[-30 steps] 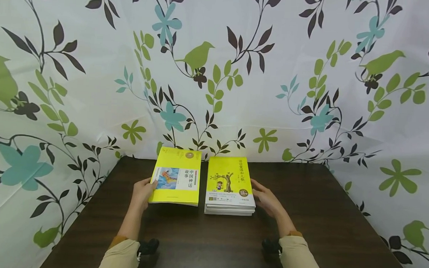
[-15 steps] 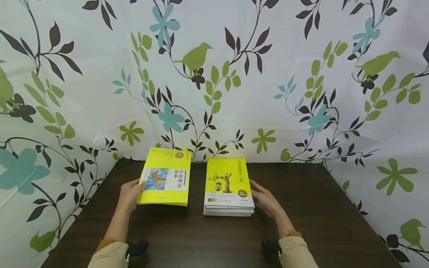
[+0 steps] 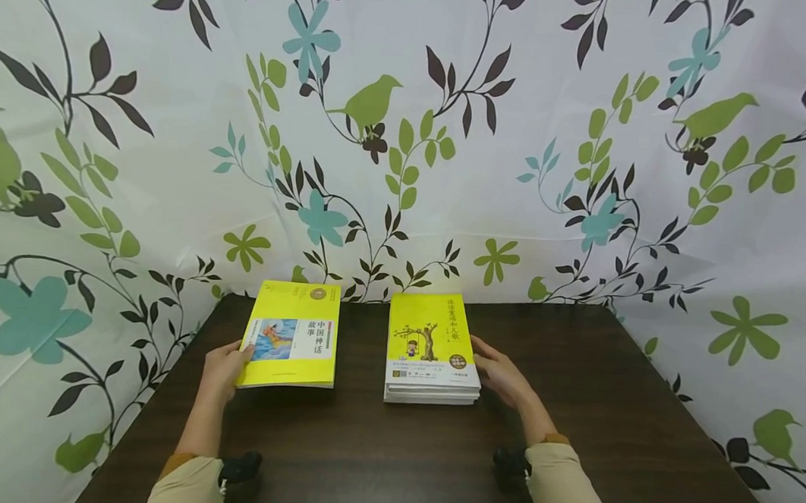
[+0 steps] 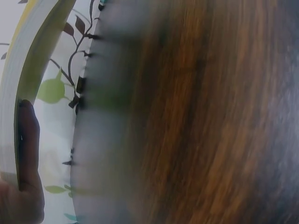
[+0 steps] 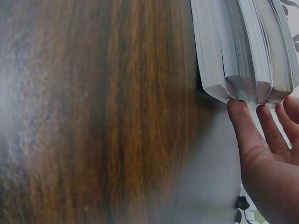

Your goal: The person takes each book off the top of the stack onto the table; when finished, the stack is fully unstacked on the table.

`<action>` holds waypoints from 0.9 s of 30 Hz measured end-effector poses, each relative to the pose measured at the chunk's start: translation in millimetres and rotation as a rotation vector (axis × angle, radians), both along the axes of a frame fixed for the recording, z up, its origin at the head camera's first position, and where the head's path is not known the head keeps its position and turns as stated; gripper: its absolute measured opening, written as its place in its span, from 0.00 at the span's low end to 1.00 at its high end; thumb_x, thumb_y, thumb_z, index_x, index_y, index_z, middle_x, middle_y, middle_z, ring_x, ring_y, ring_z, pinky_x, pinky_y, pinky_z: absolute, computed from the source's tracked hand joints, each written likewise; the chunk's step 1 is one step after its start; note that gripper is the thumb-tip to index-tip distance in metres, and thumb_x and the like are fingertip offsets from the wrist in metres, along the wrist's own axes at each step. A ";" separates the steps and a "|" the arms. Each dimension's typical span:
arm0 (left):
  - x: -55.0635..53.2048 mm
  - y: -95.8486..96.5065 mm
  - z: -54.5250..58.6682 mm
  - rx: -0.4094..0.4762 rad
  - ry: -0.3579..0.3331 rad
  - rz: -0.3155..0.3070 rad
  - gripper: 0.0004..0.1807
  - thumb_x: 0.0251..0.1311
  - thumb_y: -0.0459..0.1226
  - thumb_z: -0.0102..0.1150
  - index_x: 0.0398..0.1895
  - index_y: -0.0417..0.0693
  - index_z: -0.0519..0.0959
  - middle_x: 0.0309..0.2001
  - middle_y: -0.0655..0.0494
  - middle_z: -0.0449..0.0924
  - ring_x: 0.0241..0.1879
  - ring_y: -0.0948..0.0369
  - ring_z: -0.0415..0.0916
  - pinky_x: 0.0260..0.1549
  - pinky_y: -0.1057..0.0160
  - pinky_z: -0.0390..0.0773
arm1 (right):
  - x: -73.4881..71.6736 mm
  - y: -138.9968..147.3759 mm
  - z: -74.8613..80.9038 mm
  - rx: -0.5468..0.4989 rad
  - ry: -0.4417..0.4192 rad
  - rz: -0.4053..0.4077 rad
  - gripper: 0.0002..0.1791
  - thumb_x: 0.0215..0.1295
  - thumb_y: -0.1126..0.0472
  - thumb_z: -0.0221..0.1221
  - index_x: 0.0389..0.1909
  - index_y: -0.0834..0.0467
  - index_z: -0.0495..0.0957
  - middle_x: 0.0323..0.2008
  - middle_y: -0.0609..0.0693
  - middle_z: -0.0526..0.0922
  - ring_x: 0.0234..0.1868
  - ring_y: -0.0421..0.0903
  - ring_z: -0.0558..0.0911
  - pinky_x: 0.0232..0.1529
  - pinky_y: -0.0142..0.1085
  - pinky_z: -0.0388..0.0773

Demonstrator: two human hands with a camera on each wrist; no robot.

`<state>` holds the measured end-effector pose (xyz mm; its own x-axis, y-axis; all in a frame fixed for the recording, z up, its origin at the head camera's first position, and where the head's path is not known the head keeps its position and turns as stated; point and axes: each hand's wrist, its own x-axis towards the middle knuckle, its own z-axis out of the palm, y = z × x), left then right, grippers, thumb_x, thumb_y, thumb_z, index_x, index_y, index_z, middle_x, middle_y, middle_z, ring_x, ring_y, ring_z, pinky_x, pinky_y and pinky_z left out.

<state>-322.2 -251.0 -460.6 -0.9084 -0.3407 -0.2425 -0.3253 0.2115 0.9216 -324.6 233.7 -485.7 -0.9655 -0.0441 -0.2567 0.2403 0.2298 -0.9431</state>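
My left hand (image 3: 223,370) grips the left edge of a yellow paperback book (image 3: 291,356) with a blue picture on its cover. Its thumb lies on the cover, and in the left wrist view a finger (image 4: 29,144) supports the underside. The book is held off the table, tilted a little. To its right stands a stack of books (image 3: 431,396), topped by a yellow-and-white one (image 3: 426,332) with a tree and swing drawing. Along the stack's right side my right hand (image 3: 504,374) rests its fingertips, fingers fairly straight, touching the book edges (image 5: 238,51) in the right wrist view.
A dark wooden table (image 3: 378,463) carries the stack near its far edge. Behind and on both sides hangs a white cloth (image 3: 448,170) printed with leaves, birds and flowers. A dark device sits at each wrist, such as the left one (image 3: 241,467).
My left hand has carried the yellow book leftward, widening the gap to the stack; the book also sits slightly lower in view. The right hand and the stack have stayed in place.
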 end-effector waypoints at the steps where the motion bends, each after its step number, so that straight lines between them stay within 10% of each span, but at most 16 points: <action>1: -0.2 -2.3 -0.4 0.004 -0.002 0.000 0.33 0.73 0.43 0.47 0.74 0.34 0.56 0.43 0.43 0.78 0.26 0.65 0.75 0.22 0.68 0.75 | 0.1 -0.2 0.1 0.003 0.000 0.001 0.32 0.74 0.55 0.49 0.77 0.47 0.54 0.76 0.60 0.52 0.73 0.63 0.58 0.67 0.61 0.63; 27: -13.5 -31.9 -8.8 -0.075 -0.058 -0.014 0.33 0.72 0.44 0.46 0.73 0.34 0.56 0.34 0.51 0.79 0.25 0.64 0.75 0.22 0.67 0.75 | -1.4 1.1 -2.9 -0.006 -0.007 -0.011 0.32 0.74 0.55 0.49 0.76 0.45 0.55 0.76 0.59 0.52 0.74 0.63 0.57 0.66 0.60 0.64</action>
